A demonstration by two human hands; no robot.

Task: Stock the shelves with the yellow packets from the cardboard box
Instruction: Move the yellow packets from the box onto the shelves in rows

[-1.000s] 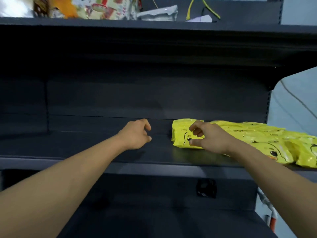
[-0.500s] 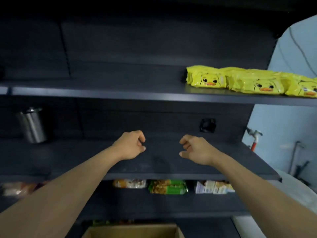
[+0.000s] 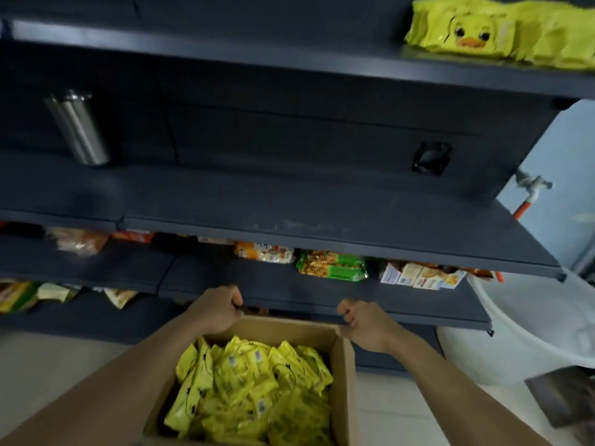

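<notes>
On the left, a steel cup point(image 3: 79, 127) stands on a dark shelf point(image 3: 289, 204). The left hand point(image 3: 216, 312) hangs over the cardboard box point(image 3: 346, 375), fingers loosely curled, holding nothing. Yellow packets point(image 3: 254, 391) fill the box. The right hand point(image 3: 365, 326) is the same, empty. More packets on the top shelf point(image 3: 502, 30) lie at the upper right.

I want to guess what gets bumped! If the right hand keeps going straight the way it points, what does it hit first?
Probably the front edge of the low dark shelf just beyond the right hand, though depth is hard to judge.
</notes>
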